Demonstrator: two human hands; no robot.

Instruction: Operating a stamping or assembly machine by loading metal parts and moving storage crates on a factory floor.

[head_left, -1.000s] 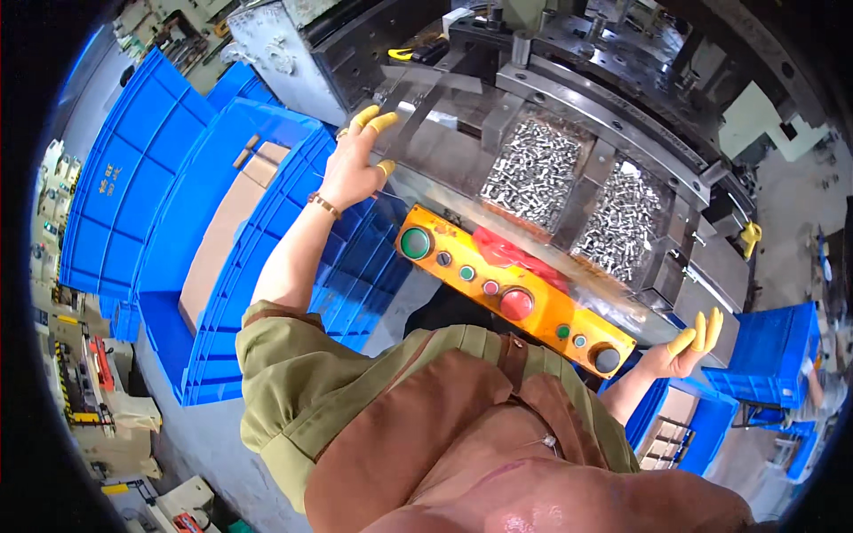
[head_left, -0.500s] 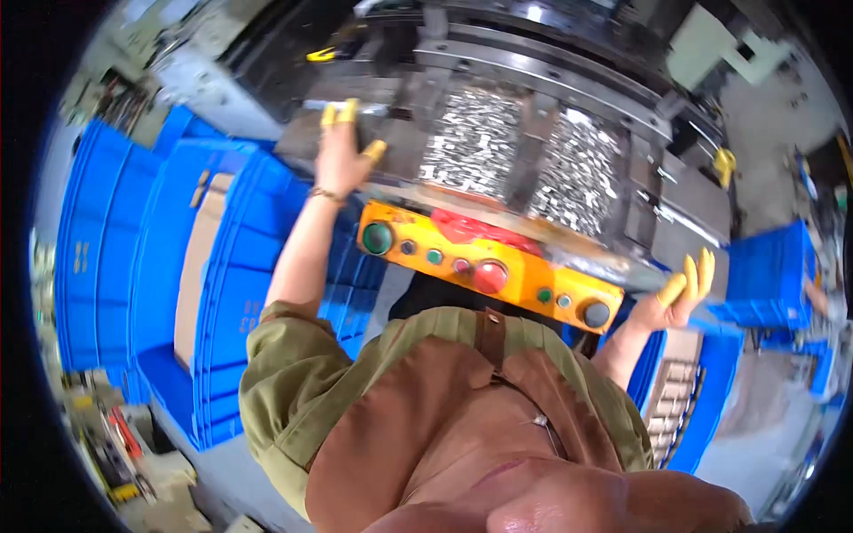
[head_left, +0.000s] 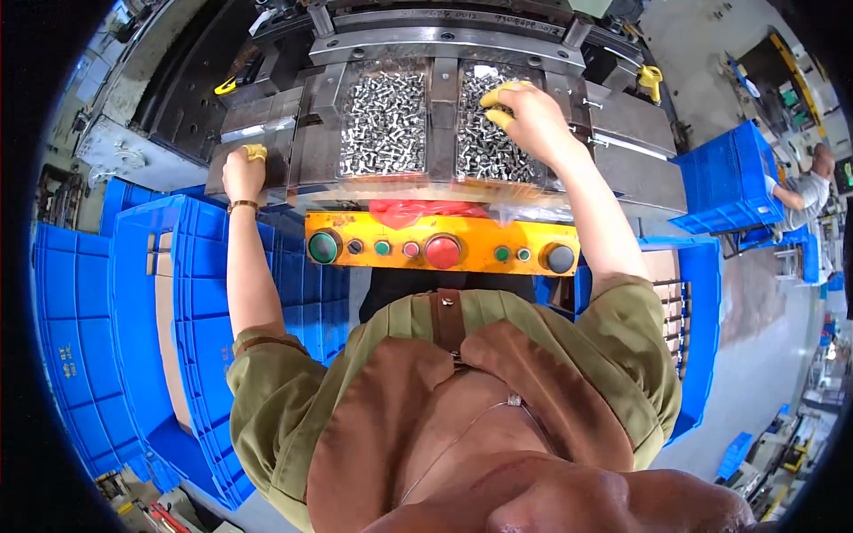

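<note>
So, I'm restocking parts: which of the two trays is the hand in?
The right tray: the right hand rests on its parts. The left tray is untouched.

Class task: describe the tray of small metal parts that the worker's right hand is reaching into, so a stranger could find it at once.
Find the yellow control panel before the machine. Just above it sit two trays of small silvery parts, side by side. The right tray is the one meant: the right hand, yellow-fingertipped, rests in it, while the left tray is untouched.

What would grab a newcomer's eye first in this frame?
Two trays of shiny small metal parts sit on the machine bed, with the right hand on the right tray. Below runs a yellow control panel with coloured buttons; the left hand rests on the bed's left edge.
</note>
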